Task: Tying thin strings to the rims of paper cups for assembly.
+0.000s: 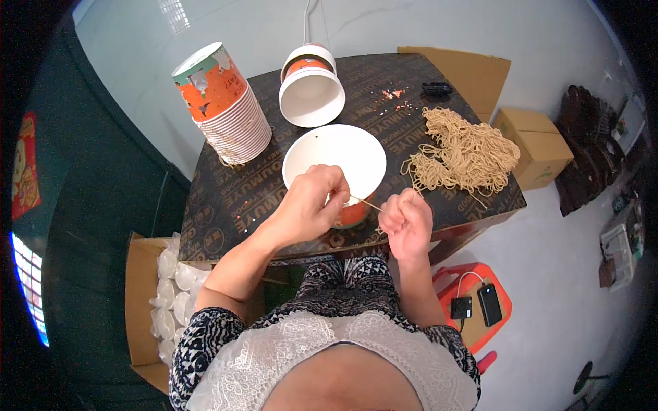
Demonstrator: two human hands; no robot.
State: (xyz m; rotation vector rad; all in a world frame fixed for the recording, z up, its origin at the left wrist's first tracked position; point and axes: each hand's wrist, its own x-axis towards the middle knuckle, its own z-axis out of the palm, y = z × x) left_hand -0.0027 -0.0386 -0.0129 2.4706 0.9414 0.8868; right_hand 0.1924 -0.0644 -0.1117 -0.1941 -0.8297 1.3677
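A large paper bucket (356, 151), white inside and orange outside, stands on the dark table in front of me with its mouth tilted up. A small dark hole shows near its far rim. My left hand (312, 205) pinches a tan string (368, 203) over the bucket's near rim. My right hand (408, 222) is closed around the same string just right of the bucket, and the short length between my hands looks taut. The ends inside my fingers are hidden. A loose heap of tan strings (473, 154) lies beyond my right hand.
A tall stack of nested orange buckets (229, 113) leans at the back left, strings hanging from it. Another white-mouthed bucket (312, 96) lies at the back. Coloured scraps (394, 94) and a black object (436, 89) are at the back right. Cardboard boxes flank the table.
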